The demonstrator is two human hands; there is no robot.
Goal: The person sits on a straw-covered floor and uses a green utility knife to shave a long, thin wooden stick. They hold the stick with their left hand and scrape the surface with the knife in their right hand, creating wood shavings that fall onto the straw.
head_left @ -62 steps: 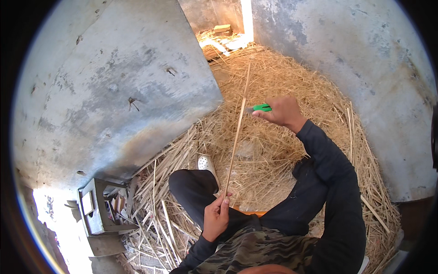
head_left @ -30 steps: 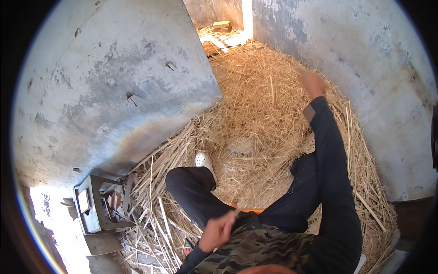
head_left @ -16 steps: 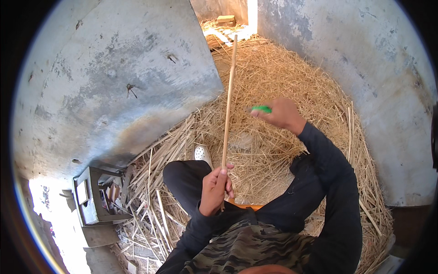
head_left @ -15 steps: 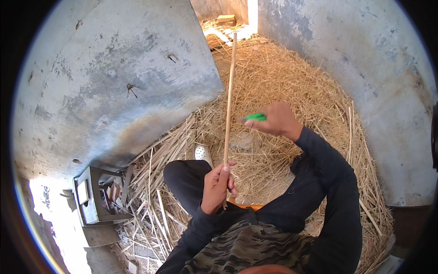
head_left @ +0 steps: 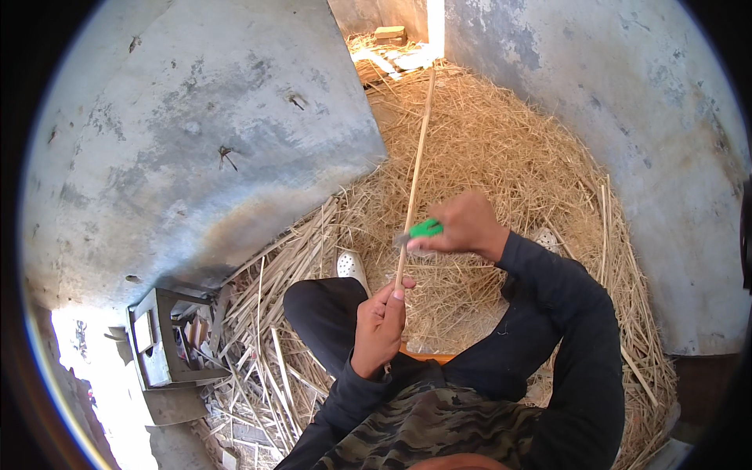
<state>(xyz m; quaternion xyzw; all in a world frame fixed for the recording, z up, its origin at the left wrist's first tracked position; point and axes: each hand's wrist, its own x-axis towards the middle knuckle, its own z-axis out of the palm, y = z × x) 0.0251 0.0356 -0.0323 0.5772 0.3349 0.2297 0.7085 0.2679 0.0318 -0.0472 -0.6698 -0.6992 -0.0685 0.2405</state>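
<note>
A long, thin wooden stick (head_left: 421, 149) rises from my lap toward the far doorway, tilted slightly to the right. My left hand (head_left: 381, 329) is wrapped around its lower part, and a short end shows below the fist. In my right hand (head_left: 468, 225) is a green-handled knife (head_left: 425, 229), closed in the fingers and blurred by motion. Its grey blade end lies against or just over the stick, a little above the left hand. The exact shape of the blade cannot be made out.
Straw-like shavings (head_left: 493, 133) cover the floor ahead. Loose sticks (head_left: 270, 313) lie in a pile at the left, beside a small wooden cabinet (head_left: 168, 337). Grey plastered walls (head_left: 204, 125) close in on both sides. Yellowish bricks (head_left: 390, 34) sit at the far opening.
My right hand has come down and left with the knife, bringing it onto or over the stick. The stick's far end has swung right, and my left hand has shifted slightly right.
</note>
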